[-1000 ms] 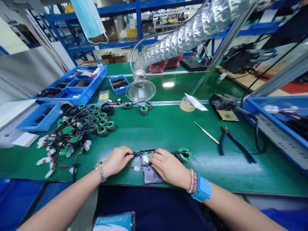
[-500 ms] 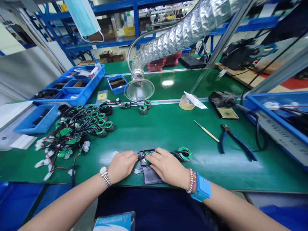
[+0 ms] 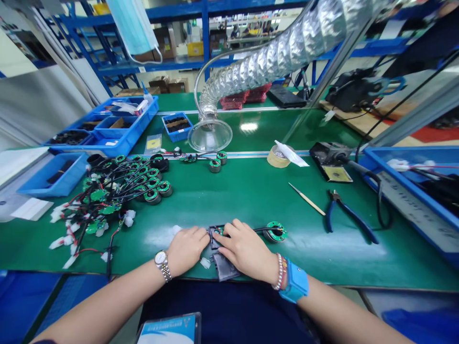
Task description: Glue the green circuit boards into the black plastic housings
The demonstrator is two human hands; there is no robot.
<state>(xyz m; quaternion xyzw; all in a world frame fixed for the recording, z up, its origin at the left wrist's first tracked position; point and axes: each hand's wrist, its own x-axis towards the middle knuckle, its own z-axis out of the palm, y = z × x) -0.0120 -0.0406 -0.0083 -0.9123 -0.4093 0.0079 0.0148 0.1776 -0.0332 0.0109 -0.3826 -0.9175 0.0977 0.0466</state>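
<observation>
A black plastic case [image 3: 225, 267] lies opened flat at the bench's front edge, its two halves side by side. My left hand [image 3: 188, 248] is closed at the case's left edge, fingertips on its upper half. From the right, my right hand [image 3: 247, 248] reaches over the case, its curled fingers pressing inside the upper half and hiding most of a small green circuit board there. A black cable leads right from under my fingers to a round part with a green ring board [image 3: 275, 231]. Below my left fingertips lies a white connector [image 3: 205, 263].
Left on the green bench [image 3: 201, 200] is a pile of wired round boards [image 3: 143, 177]. Blue-handled cutters [image 3: 349, 217] and a thin pointed tool [image 3: 306, 198] lie right. A fume duct funnel [image 3: 210, 136], a tape roll [image 3: 278, 157] and blue bins [image 3: 53, 177] stand around.
The case has turned slightly, and my right index finger has shifted left into its upper half. My left hand has moved a little right along its edge. The view has shifted slightly.
</observation>
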